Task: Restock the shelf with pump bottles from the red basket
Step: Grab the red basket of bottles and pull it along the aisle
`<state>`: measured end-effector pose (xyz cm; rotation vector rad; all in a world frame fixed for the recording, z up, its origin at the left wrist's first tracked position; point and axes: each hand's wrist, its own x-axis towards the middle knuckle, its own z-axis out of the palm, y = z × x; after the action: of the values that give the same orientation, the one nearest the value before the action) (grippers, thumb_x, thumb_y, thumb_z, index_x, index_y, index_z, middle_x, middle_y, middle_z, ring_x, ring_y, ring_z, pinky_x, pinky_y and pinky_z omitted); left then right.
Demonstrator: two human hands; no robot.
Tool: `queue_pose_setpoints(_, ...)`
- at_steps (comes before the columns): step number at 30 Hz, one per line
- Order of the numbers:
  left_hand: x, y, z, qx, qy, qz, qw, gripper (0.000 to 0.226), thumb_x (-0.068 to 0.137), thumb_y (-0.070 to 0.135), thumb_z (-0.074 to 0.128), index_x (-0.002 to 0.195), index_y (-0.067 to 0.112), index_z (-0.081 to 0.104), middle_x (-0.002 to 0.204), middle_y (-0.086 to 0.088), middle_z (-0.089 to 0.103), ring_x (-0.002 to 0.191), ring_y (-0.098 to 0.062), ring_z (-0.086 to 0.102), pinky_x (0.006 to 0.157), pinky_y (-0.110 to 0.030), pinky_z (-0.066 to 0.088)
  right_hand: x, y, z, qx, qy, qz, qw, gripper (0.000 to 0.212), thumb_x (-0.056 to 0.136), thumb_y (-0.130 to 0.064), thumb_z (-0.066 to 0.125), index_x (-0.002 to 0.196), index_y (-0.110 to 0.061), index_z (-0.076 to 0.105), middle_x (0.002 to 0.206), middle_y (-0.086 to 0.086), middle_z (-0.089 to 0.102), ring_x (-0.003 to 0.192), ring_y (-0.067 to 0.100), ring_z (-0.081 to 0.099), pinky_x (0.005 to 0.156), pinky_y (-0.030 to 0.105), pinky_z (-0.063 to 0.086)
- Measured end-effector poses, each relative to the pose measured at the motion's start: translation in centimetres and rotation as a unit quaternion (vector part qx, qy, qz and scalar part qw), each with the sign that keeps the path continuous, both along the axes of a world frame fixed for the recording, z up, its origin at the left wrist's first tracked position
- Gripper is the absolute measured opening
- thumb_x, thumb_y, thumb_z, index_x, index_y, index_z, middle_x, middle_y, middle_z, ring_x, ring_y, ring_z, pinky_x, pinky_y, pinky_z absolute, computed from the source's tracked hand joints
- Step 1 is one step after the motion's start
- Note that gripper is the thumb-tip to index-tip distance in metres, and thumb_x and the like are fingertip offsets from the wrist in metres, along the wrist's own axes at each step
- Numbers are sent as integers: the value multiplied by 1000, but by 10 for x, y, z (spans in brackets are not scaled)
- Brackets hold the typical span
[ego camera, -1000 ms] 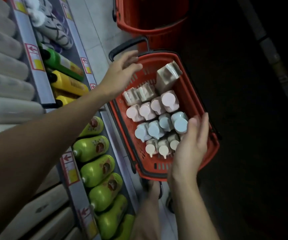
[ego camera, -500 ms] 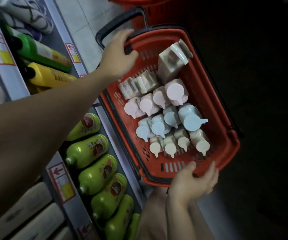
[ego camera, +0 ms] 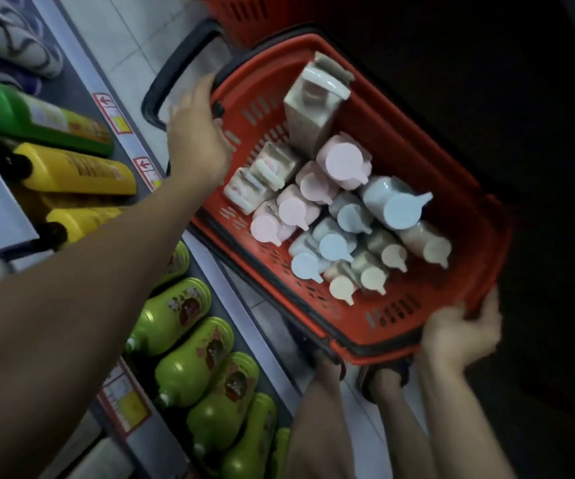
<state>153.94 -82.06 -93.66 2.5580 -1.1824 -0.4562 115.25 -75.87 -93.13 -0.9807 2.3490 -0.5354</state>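
The basket sits tilted between your hands, just beside the shelf, its pump bottles packed toward the shelf side with heads up. Your left hand curls over the far rim by the black handle; your right hand wraps the near corner, fingers under the rim. You likely hold both ends to keep the load level and the bottles from sliding. Green bottles and yellow bottles already fill the shelf rows near you. A second basket stands just behind, and your feet lie under the near rim.
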Motion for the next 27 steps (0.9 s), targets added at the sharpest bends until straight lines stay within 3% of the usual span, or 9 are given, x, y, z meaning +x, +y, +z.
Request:
queue_pose_setpoints(5,-38,22,0,9,-32,108,994,53,93,16,49,146,18,43,140,-12,52,132,-36,47,112,-52,40,-30,-102,15,79,31,201,976,64,100,-14,61,159,-15,37,158,15,46,147,31,42,122,40,31)
queue_pose_setpoints(10,-70,37,9,41,-3,164,986,54,92,15,53,144,10,40,142,-21,45,132,-43,42,110,-52,36,-28,-138,21,81,63,288,952,76,100,-13,61,164,-24,22,174,5,11,159,26,15,127,40,19)
queue_pose_setpoints(13,-83,39,10,41,15,182,982,50,91,15,54,139,6,41,140,-23,45,130,-46,43,109,-54,37,-28,-159,24,75,48,290,953,73,104,-16,56,165,-27,19,173,2,11,158,27,21,125,45,27)
queue_pose_setpoints(16,-91,35,10,37,30,212,976,46,87,12,54,131,3,43,135,-25,45,124,-48,46,106,-54,40,-27,-183,27,64,31,284,956,66,106,-14,53,164,-23,23,172,2,13,157,22,19,121,28,20)
queue_pose_setpoints(18,-93,30,10,28,48,233,971,44,84,12,55,126,5,42,132,-24,45,118,-49,50,102,-56,44,-27,-198,30,63,-14,241,968,59,107,-14,51,161,-22,28,168,5,25,152,23,29,101,12,24)
queue_pose_setpoints(20,-94,28,8,19,51,246,968,42,83,12,56,123,8,41,131,-22,45,113,-48,53,98,-57,47,-28,-206,30,53,-28,218,974,55,107,-11,49,159,-20,32,163,7,34,148,23,36,90,8,21)
queue_pose_setpoints(22,-95,30,8,12,54,244,968,41,84,12,56,122,9,41,130,-21,46,110,-44,55,94,-53,50,-30,-206,29,38,-16,216,975,55,107,-8,47,159,-19,32,162,8,35,148,24,35,96,14,20)
queue_pose_setpoints(25,-93,35,10,-4,86,234,968,43,86,15,58,124,11,40,125,-18,55,104,-35,61,89,-46,54,-38,-192,24,19,-3,205,979,58,107,-10,47,161,-21,27,163,5,33,148,21,34,99,12,18)
queue_pose_setpoints(27,-91,38,13,-15,97,232,968,45,85,18,61,125,12,42,119,-14,61,101,-30,64,88,-44,55,-44,-181,18,13,-13,196,980,61,107,-15,47,162,-27,23,164,5,32,148,21,34,108,21,23)
